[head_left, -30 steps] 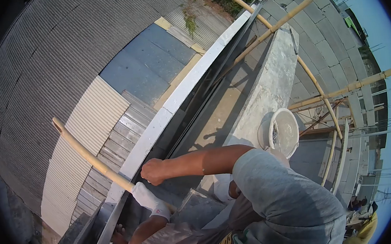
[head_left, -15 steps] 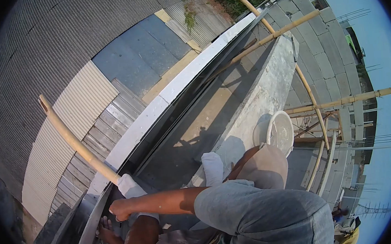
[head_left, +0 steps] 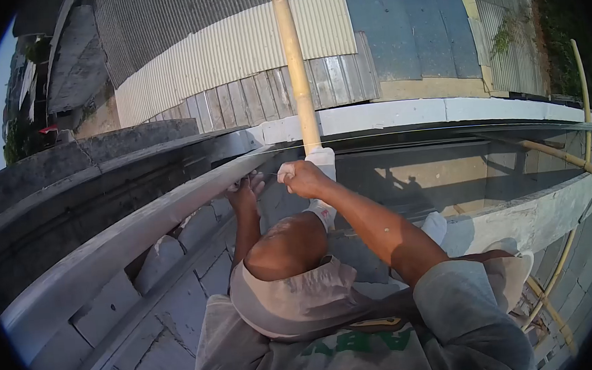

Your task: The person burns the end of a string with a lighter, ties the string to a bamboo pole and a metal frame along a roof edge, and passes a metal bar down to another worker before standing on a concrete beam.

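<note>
We've swung left: our right hand (head_left: 304, 178) is clenched; our left hand (head_left: 246, 193), grip unclear, meets the long grey straight beam (head_left: 139, 230).

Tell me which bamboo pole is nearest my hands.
The bamboo pole jutting straight out across the white ledge, its near end at your white-socked foot; the other poles are farther off, to the right.

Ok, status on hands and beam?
Left hand at beam edge, contact unclear. Right hand closed, contents unclear. Bamboo pole and foot close by.
</note>
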The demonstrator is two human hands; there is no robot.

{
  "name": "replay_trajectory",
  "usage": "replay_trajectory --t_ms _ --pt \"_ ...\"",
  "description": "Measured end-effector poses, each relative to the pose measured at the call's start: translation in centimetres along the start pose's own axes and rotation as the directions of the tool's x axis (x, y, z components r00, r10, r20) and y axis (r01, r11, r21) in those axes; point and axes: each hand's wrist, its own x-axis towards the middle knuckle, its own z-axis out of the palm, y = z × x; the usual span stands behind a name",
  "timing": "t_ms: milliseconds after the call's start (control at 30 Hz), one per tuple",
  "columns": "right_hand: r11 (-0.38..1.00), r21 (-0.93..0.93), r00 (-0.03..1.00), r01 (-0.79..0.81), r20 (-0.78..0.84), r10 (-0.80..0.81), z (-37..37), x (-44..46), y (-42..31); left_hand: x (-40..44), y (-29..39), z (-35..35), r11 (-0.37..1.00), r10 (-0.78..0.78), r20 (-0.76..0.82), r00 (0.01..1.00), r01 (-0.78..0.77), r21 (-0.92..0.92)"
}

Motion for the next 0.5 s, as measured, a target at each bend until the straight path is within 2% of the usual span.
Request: replay_trajectory --t_ms 33,100,133,267,367,500 --pt "1.0 -0.023 1.0 -0.014 -0.007 0.014 -0.9 0.0 -0.8 -0.3 -0.1 0.1 0.999 0.04 -0.014 0.999 -0.04 0.012" --pt "0.956 -0.247 0.981 0.159 -0.073 -0.182 -1.4 0.5 -1.3 -0.2 -0.2 0.0 0.994 0.1 -0.009 0.995 -0.099 0.041" --pt "0.943 -0.286 0.977 0.167 -0.082 -0.198 -1.6 0.8 -1.5 -0.2 -0.3 0.0 0.99 0.127 -0.011 0.992 -0.126 0.054" --pt "0.892 -0.428 0.971 0.148 -0.108 -0.212 -1.8 0.8 -2.2 2.1 -2.0 -1.6 0.925 0.293 0.095 0.951 -0.307 0.226" --pt "0.842 -0.525 0.972 0.127 -0.105 -0.212 -2.3 1.0 -3.7 1.7 -1.9 -1.0 0.92 0.325 0.025 0.945 -0.322 0.224" --pt "0.746 -0.661 0.974 0.088 -0.101 -0.204 -2.7 2.1 -7.6 1.9 -1.9 -1.3 0.908 0.344 0.058 0.937 -0.347 0.233"
